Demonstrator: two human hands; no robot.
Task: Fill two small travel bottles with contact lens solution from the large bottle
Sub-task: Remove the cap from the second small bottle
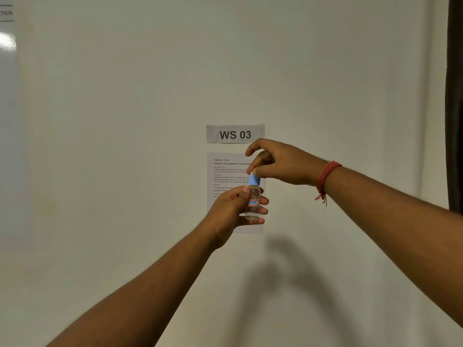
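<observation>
A small clear travel bottle (253, 205) with a red and blue label is held upright in the air in front of a wall. My left hand (231, 211) wraps around its body from the left. A light blue cap (254, 180) sits on top of the bottle. My right hand (278, 162) comes from the right, and its fingertips pinch that cap from above. The bottle looks clear inside; I cannot tell how much liquid it holds. The large bottle and the other travel bottle are out of view.
A white wall (125, 146) fills the view. A "WS 03" sign (235, 134) and a printed task sheet (225, 176) hang on it behind my hands. A dark curtain edge (454, 96) runs down the right side. A red thread band (325, 176) circles my right wrist.
</observation>
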